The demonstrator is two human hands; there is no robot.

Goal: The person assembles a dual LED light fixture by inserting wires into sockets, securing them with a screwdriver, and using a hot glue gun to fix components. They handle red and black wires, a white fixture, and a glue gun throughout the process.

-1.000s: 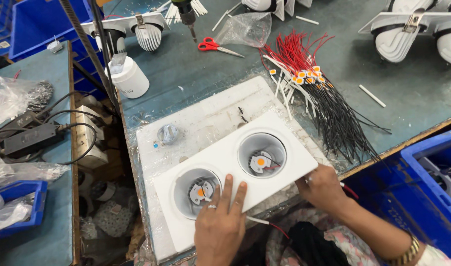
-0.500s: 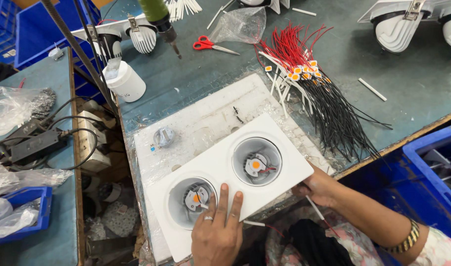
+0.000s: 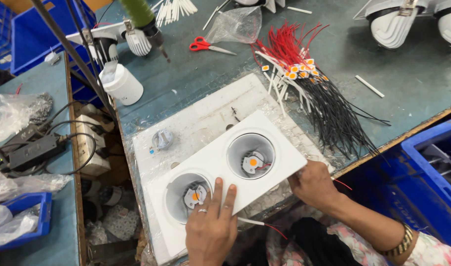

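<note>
The left hand (image 3: 211, 231) is laid flat, fingers spread, on the near end of a white twin-recess lamp housing (image 3: 220, 165); its fingertips (image 3: 216, 189) reach the rim of the near recess (image 3: 187, 196), where a small orange-centred LED module (image 3: 195, 195) is seated. Nothing is clasped by it; the housing is only pressed down. The right hand (image 3: 312, 184) is closed over the housing's far right corner, which is pinched at its edge.

The housing is set on a white foam pad (image 3: 201, 116) on the bench (image 3: 408, 88), its long axis running diagonally from near left to far right. Thus the near recess lies directly ahead of the left hand, while the second recess (image 3: 251, 155), with its own module, lies just left of the right hand.

Farther out, a bundle of red and black leads (image 3: 319, 88) is spread to the right, with red scissors (image 3: 210, 47) and a white jar (image 3: 123, 84) beyond.
</note>
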